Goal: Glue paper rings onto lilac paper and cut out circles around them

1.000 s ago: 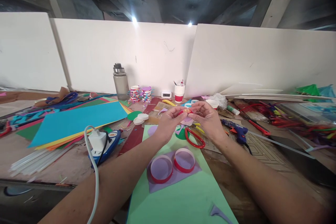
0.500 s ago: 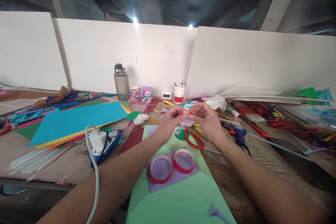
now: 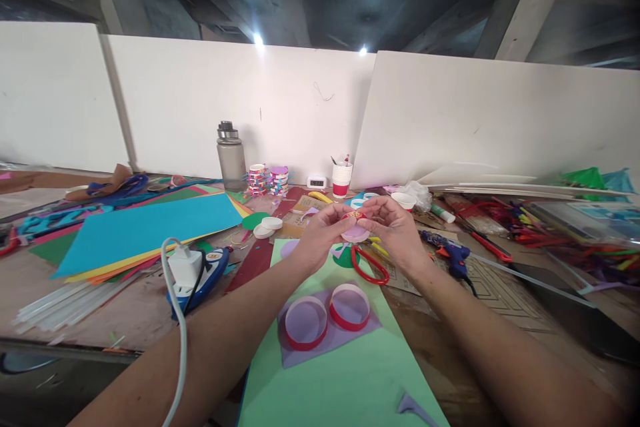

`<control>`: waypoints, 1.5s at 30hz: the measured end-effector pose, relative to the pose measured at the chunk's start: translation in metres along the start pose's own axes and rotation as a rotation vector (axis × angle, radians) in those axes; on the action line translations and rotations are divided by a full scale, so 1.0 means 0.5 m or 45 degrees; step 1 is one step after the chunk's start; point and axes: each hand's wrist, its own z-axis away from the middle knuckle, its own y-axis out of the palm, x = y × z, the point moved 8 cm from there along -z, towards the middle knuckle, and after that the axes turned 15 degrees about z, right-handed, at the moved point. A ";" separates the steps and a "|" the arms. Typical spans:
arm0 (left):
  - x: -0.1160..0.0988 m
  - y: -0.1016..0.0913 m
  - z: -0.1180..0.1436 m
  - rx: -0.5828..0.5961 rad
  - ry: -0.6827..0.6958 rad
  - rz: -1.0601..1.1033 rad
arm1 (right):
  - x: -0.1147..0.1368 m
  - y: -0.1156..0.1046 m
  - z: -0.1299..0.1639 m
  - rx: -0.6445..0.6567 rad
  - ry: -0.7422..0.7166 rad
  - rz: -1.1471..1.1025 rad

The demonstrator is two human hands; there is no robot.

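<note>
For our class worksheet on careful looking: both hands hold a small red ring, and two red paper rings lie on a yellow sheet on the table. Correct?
Not quite. The head view shows the two red paper rings on a purple paper piece atop a light green sheet, not yellow. Left hand and right hand do hold the small red ring.

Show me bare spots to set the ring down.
Free: green sheet nearer than the two red rings; bare tabletop under the right forearm. Crowded: around the scissors, glue gun and coloured paper stack.
</note>
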 end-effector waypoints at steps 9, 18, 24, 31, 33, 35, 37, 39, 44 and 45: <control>-0.003 0.000 0.000 -0.020 -0.001 0.009 | 0.000 -0.001 0.000 0.000 0.007 0.024; -0.003 -0.002 0.001 -0.052 0.003 0.041 | 0.003 0.000 0.000 -0.009 -0.004 0.022; -0.004 0.000 0.001 -0.041 -0.001 0.025 | 0.004 0.000 0.001 -0.010 0.012 0.010; -0.002 -0.003 0.001 -0.044 -0.001 0.012 | 0.000 0.000 0.000 -0.011 0.007 0.033; -0.001 -0.003 0.000 -0.036 0.003 0.019 | 0.000 0.000 -0.001 -0.011 -0.002 0.042; 0.000 -0.003 -0.001 -0.032 0.004 0.029 | 0.000 0.000 -0.001 -0.011 -0.002 0.046; 0.001 -0.004 -0.002 -0.026 0.000 0.035 | 0.000 -0.001 0.000 -0.015 0.003 0.036; 0.002 -0.006 -0.003 -0.023 -0.007 0.038 | 0.002 -0.001 0.000 -0.020 0.005 0.019; 0.002 -0.004 -0.003 -0.005 -0.021 0.055 | 0.005 -0.002 0.001 -0.027 0.012 0.014; 0.002 -0.003 -0.003 -0.003 -0.021 0.057 | 0.005 -0.002 0.001 -0.029 0.016 0.012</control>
